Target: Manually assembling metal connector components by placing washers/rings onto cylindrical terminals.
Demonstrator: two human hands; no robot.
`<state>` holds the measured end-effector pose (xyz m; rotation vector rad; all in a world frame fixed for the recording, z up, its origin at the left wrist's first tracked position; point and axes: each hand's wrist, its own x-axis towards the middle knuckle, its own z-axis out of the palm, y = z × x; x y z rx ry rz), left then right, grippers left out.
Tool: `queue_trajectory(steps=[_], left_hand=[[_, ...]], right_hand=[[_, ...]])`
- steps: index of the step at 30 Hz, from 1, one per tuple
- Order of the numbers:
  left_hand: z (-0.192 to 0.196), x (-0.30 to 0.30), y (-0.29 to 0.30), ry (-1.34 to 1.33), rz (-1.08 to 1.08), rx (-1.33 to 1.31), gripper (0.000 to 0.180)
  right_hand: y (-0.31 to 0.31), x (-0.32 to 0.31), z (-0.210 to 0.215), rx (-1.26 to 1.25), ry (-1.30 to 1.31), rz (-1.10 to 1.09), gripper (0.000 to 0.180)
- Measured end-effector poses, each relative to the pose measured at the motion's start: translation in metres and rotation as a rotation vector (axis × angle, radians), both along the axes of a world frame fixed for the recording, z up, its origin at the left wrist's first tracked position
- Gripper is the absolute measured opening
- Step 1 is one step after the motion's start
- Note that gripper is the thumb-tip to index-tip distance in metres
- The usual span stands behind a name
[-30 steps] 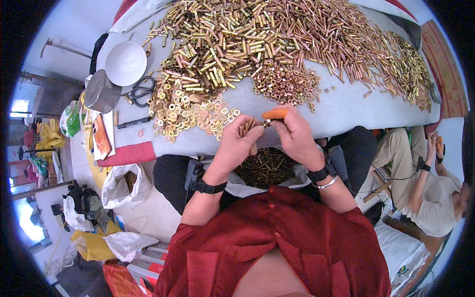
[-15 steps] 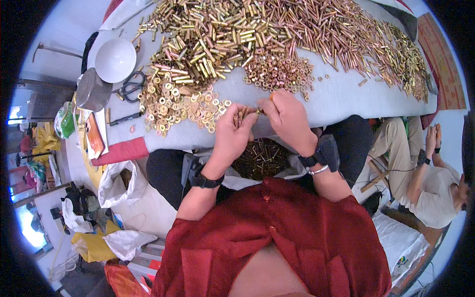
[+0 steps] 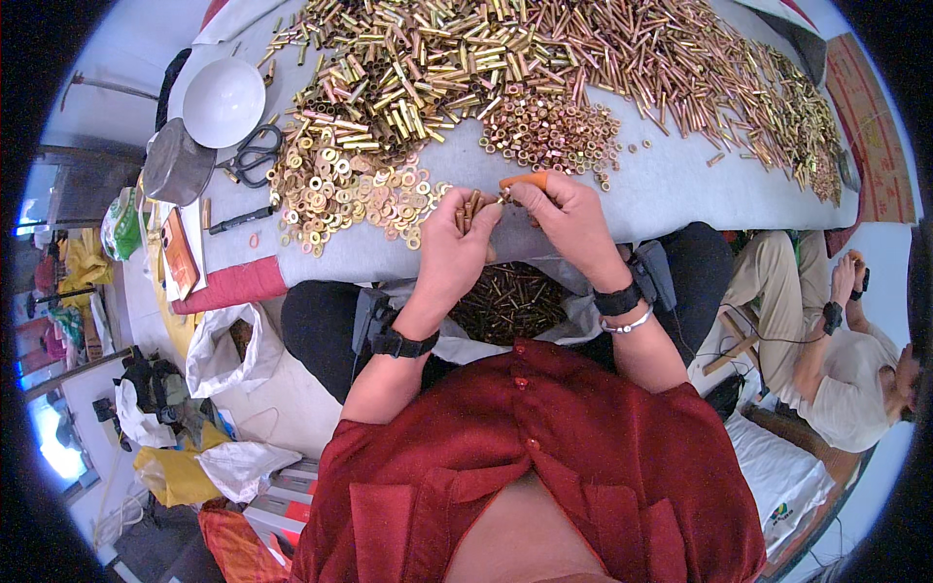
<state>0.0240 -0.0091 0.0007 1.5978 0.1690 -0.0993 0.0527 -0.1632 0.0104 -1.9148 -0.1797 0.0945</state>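
Note:
My left hand [image 3: 449, 238] is closed around several slim brass-coloured metal bolts [image 3: 469, 211], held in a bunch at the near edge of the table. Against its thumb tip, my right hand [image 3: 569, 216] pinches a small metal piece, too small and covered to name. An orange cover sits on a finger of the right hand. Just beyond the hands lies a heap of small copper-coloured nuts [image 3: 552, 134]. Flat washers [image 3: 335, 204] are spread beyond the left hand to the left. Below the hands, between my legs, an open white sack [image 3: 581, 330] holds many dark metal bolts [image 3: 510, 303].
Short metal sleeves [image 3: 418, 73] and long thin rods [image 3: 671, 83] are heaped across the far table. At the left lie a white bowl [image 3: 224, 102], a grey metal container [image 3: 178, 163], black scissors [image 3: 256, 155], a marker [image 3: 241, 220] and a phone [image 3: 179, 251]. A co-worker [image 3: 850, 389] sits at the right.
The fingertips of both hands have shifted slightly; the right hand's orange-covered finger now stretches out over the pinch. The bunch stays in the left hand. The whole view has moved a little.

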Motion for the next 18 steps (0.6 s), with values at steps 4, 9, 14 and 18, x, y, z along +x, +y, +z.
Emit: queue_trajectory(steps=[4, 9, 14, 18], left_hand=[[-0.001, 0.0, -0.002, 0.002, 0.015, -0.015, 0.011], [-0.001, -0.003, 0.001, -0.041, 0.015, 0.072, 0.01], [0.0, -0.002, 0.004, -0.075, -0.022, 0.082, 0.015], [-0.001, 0.0, 0.003, -0.041, -0.01, 0.079, 0.017]], right_hand=[[0.0, -0.004, 0.003, -0.093, -0.16, -0.004, 0.017], [-0.003, 0.001, 0.003, -0.141, -0.261, 0.063, 0.016], [0.002, 0.007, 0.007, 0.125, 0.04, 0.091, 0.019], [0.0, 0.009, 0.011, 0.036, -0.033, 0.125, 0.016]])
